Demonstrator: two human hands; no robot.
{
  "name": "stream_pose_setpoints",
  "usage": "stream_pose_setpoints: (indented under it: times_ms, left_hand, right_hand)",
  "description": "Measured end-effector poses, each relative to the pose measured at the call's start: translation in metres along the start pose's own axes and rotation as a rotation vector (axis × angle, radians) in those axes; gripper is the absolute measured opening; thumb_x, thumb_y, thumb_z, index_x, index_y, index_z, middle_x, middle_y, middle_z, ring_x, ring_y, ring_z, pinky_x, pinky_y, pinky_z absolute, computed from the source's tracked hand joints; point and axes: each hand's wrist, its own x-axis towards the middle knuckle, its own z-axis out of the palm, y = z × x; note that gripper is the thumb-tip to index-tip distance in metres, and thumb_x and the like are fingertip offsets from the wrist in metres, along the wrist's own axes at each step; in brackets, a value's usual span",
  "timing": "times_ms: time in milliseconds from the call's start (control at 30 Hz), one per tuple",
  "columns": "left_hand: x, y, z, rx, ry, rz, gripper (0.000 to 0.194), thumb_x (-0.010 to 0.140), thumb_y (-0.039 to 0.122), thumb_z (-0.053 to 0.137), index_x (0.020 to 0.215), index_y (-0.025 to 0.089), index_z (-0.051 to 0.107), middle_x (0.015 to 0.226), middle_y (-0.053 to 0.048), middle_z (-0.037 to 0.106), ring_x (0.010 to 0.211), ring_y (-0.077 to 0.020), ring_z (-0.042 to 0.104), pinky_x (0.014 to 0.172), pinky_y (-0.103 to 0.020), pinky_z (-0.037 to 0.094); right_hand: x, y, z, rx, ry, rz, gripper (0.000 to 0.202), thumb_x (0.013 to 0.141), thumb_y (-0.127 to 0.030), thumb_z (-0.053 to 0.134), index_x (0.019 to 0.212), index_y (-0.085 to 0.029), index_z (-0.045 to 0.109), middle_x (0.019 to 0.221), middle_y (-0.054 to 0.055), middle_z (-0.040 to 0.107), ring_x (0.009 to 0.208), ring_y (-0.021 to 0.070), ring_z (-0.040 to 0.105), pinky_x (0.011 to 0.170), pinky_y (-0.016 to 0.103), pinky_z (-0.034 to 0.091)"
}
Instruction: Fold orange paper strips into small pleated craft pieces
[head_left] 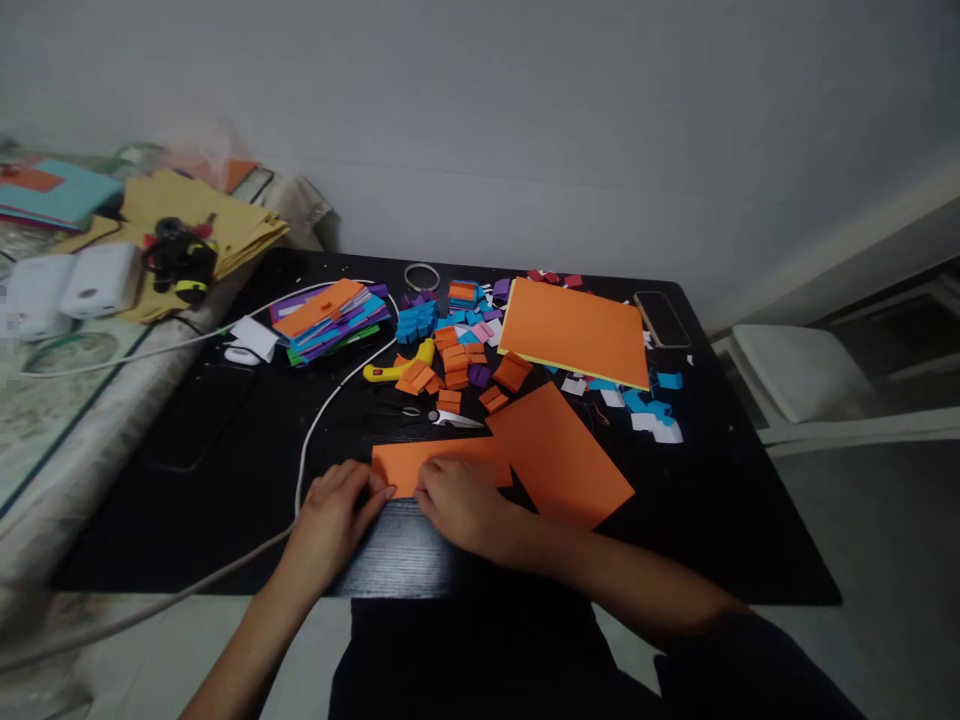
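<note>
A long orange paper strip (pixel 442 458) lies on the black table near its front edge. My left hand (pixel 341 500) is at the strip's left end, with thumb and fingers closed on its corner. My right hand (pixel 457 495) rests on the strip's lower edge, its fingers curled; whether they pinch the paper is hard to tell. To the right, a larger orange sheet (pixel 566 460) lies at an angle, touching the strip's right end. Scissors (pixel 454 419) lie just behind the strip, beside small folded orange pieces (pixel 455 365).
Behind are a yellow-handled tool (pixel 397 370), a stack of coloured papers (pixel 334 318), blue folded pieces (pixel 416 322), an orange pad (pixel 574 330) and a phone (pixel 662 318). A white cable (pixel 306 450) runs past my left hand. A white chair (pixel 795 370) stands right.
</note>
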Motion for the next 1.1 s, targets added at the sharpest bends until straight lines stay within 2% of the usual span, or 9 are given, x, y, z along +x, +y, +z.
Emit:
stream_pose_setpoints:
  times_ms: [167,367,633,767,867,933,1033,1100]
  left_hand:
    - [0.002,-0.004,0.0,-0.011,-0.019,-0.004,0.03,0.099,0.047,0.059,0.081,0.023,0.063,0.085,-0.002,0.065,0.08,-0.0235,0.06,0.078,-0.037,0.043]
    - [0.004,-0.002,-0.004,-0.014,-0.048,-0.019,0.034,0.099,0.051,0.057,0.08,0.023,0.062,0.085,-0.002,0.065,0.079,-0.0235,0.061,0.078,-0.038,0.045]
    - [0.009,0.002,-0.01,-0.015,-0.062,-0.047,0.038,0.096,0.056,0.056,0.077,0.024,0.064,0.084,-0.003,0.066,0.078,-0.0239,0.065,0.077,-0.038,0.049]
    - [0.014,0.028,-0.003,-0.01,-0.05,-0.04,0.035,0.097,0.052,0.057,0.077,0.023,0.064,0.084,-0.003,0.065,0.077,-0.0227,0.064,0.074,-0.036,0.048]
    - [0.019,0.059,0.014,-0.06,-0.099,0.012,0.033,0.101,0.045,0.053,0.079,0.023,0.062,0.084,-0.004,0.066,0.081,-0.0227,0.065,0.077,-0.035,0.049]
    - [0.023,0.075,0.028,-0.045,-0.121,0.026,0.033,0.101,0.043,0.054,0.076,0.023,0.058,0.085,-0.004,0.066,0.083,-0.0235,0.065,0.076,-0.035,0.048]
    - [0.027,0.087,0.04,-0.006,-0.161,-0.006,0.029,0.101,0.04,0.055,0.078,0.023,0.057,0.083,-0.004,0.067,0.081,-0.0241,0.065,0.075,-0.034,0.047]
    - [0.029,0.087,0.04,0.007,-0.174,-0.043,0.026,0.1,0.039,0.055,0.08,0.023,0.057,0.08,-0.003,0.067,0.078,-0.0238,0.066,0.072,-0.033,0.046]
  right_hand:
    - [-0.026,0.021,-0.015,0.051,-0.003,0.139,0.022,0.105,-0.022,0.053,0.099,-0.011,0.071,0.1,0.013,0.076,0.087,0.0224,0.07,0.07,0.032,0.042]
    - [-0.057,0.051,-0.021,0.155,0.032,0.294,0.017,0.102,-0.022,0.059,0.093,-0.013,0.07,0.091,0.008,0.076,0.079,0.0184,0.068,0.066,0.028,0.039]
    - [-0.081,0.079,-0.025,0.24,0.136,0.386,0.014,0.096,-0.016,0.064,0.084,-0.016,0.07,0.078,0.004,0.073,0.072,0.0169,0.064,0.064,0.028,0.039]
    - [-0.081,0.073,-0.023,0.258,0.157,0.381,0.013,0.096,-0.017,0.064,0.085,-0.015,0.07,0.077,0.004,0.071,0.069,0.0167,0.063,0.063,0.029,0.039]
    - [-0.076,0.061,-0.02,0.272,0.177,0.333,0.013,0.1,-0.019,0.062,0.09,-0.016,0.069,0.087,0.005,0.072,0.078,0.017,0.065,0.07,0.029,0.043]
    - [-0.072,0.054,-0.017,0.253,0.201,0.235,0.01,0.102,-0.02,0.062,0.096,-0.016,0.069,0.097,0.006,0.073,0.088,0.0178,0.066,0.078,0.029,0.046]
    - [-0.065,0.051,-0.012,0.164,0.196,0.105,0.009,0.103,-0.017,0.061,0.102,-0.013,0.069,0.104,0.009,0.073,0.098,0.0204,0.065,0.087,0.032,0.047]
    - [-0.061,0.053,-0.01,0.128,0.163,0.081,0.009,0.103,-0.014,0.06,0.101,-0.012,0.069,0.104,0.01,0.073,0.099,0.0212,0.064,0.087,0.033,0.047]
